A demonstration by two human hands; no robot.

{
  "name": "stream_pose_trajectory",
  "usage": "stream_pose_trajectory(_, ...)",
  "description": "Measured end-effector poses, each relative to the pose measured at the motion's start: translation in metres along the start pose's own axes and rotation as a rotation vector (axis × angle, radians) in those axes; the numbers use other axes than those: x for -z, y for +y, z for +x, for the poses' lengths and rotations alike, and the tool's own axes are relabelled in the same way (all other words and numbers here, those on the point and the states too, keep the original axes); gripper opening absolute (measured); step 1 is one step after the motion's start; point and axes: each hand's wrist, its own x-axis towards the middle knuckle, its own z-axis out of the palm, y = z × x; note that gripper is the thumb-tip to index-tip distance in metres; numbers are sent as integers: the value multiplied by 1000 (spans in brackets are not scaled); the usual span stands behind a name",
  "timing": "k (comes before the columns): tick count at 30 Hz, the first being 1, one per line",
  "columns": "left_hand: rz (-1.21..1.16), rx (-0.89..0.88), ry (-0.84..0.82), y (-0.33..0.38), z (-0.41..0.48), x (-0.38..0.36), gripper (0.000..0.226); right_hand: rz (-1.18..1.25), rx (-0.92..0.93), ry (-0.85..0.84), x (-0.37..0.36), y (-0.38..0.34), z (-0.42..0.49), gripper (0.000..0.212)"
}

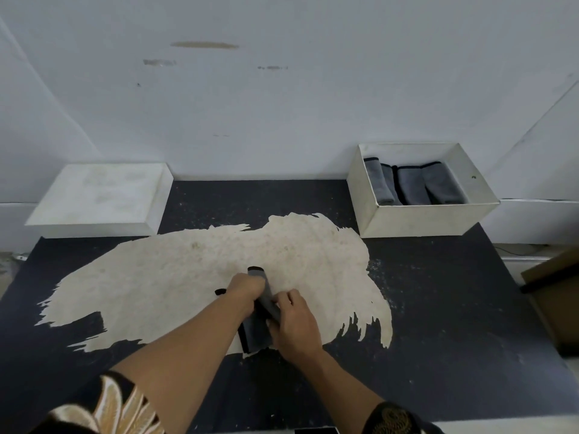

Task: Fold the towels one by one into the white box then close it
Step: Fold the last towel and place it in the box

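Bare workroom, scuffed white wall (282,89), worn black tabletop (438,308)

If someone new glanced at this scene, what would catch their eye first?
Probably the two hands, left hand and right hand, folding a grey towel at the table's centre. Next, the open white box at far right holding folded towels, and its lid at far left.

A soft, matt grey cloth towel (257,327) with dark edging is seen at lower centre. The table (438,308) is covered in a matt dark surface, worn through to a rough, pale patch (188,277). The white box (423,217) at upper right and its lid (97,195) at left look like matt, slightly soiled cardboard. The wall (282,104) is painted matt white, scuffed.
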Motion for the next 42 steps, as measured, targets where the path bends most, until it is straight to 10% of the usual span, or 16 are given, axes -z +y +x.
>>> stream_pose_trajectory(17,-115,-92,75,-52,31,59,25,-255,343,-154,-13,-6,-20,59)
stream_pose_trajectory(25,31,-128,152,-51,35,58,29,-272,479,-129,-20,-12,-26,33)
stream_pose_trajectory(36,337,-275,78,-50,13,56,8,-236,322,-201,-15,-24,-14,35)
stream_pose_trajectory(42,475,-376,127,-83,-6,56,38,-313,74,-287,-17,-51,4,29)
